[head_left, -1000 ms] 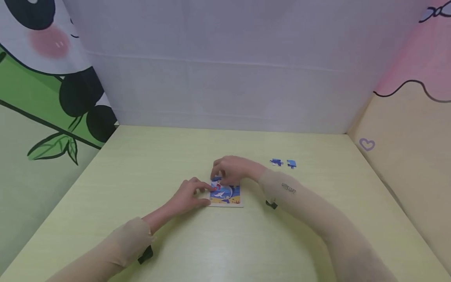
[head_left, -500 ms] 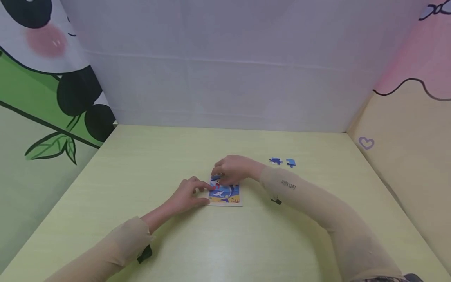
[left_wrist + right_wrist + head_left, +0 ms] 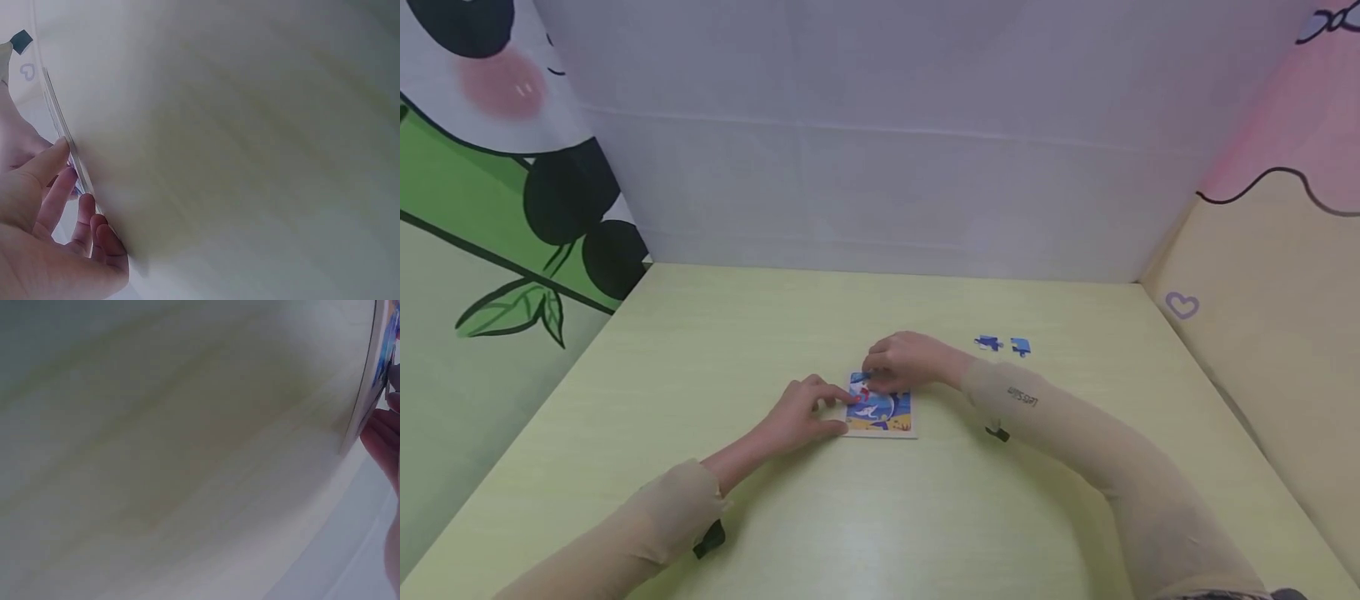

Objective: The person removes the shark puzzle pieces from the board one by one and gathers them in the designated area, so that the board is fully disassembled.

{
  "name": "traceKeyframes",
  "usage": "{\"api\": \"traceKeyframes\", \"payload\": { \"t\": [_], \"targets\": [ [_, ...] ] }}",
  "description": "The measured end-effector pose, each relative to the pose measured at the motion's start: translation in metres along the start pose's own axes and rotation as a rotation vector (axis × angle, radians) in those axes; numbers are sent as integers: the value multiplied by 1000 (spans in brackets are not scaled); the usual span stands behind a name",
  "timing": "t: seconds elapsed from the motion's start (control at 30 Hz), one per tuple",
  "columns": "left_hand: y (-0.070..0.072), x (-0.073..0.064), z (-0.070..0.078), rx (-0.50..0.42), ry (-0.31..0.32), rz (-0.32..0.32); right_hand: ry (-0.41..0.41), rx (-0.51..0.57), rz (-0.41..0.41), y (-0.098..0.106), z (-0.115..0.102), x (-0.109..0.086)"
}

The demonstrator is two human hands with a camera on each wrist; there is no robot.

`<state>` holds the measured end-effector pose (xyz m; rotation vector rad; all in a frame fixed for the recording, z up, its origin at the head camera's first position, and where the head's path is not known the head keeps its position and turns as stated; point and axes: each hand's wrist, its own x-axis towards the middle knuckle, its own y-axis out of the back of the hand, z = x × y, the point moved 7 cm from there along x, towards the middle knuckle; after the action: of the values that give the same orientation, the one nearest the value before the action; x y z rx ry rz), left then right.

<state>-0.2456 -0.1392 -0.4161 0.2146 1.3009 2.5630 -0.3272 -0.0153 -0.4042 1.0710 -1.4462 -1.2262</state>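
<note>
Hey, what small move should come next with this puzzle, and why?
Probably the right hand should press gently at the far side of the puzzle: its fingers are gathered there, and the left hand touches the left edge. Two loose pieces lie apart, so they can likely wait.

on the bench (image 3: 850,517), the puzzle (image 3: 880,412) is lying flat; the left grip (image 3: 801,415) is touching its left edge, the right grip (image 3: 910,361) is covering its far right part. farther right and beyond, a loose piece (image 3: 988,342) is lying just left of a second piece (image 3: 1020,346).

pale yellow table (image 3: 790,525) | puzzle board (image 3: 887,434) | two blue puzzle pieces (image 3: 1020,345)
</note>
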Motion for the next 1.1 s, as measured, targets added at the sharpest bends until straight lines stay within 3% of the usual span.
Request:
{"api": "traceKeyframes", "payload": {
  "t": [0.13, 0.3, 0.4, 0.6, 0.97, 1.1],
  "targets": [
    [0, 0, 0, -4, 14, -6, -36, 69, 12, -1, 4, -2],
    [2, -2, 3, -8, 3, 2, -158, 190, -73, -5, 14, -2],
    [3, -3, 5, -5, 3, 7, -187, 219, -115, -4, 15, 2],
    [4, -5, 5, -8, 16, -1, -141, 116, -145, 3, 6, 7],
    [3, -2, 5, 2, 11, 3, 1, -30, -30, 3, -3, -1],
    [3, -2, 6, 2, 7, 7, -60, 35, -18, 0, 3, -2]
  ]
}}
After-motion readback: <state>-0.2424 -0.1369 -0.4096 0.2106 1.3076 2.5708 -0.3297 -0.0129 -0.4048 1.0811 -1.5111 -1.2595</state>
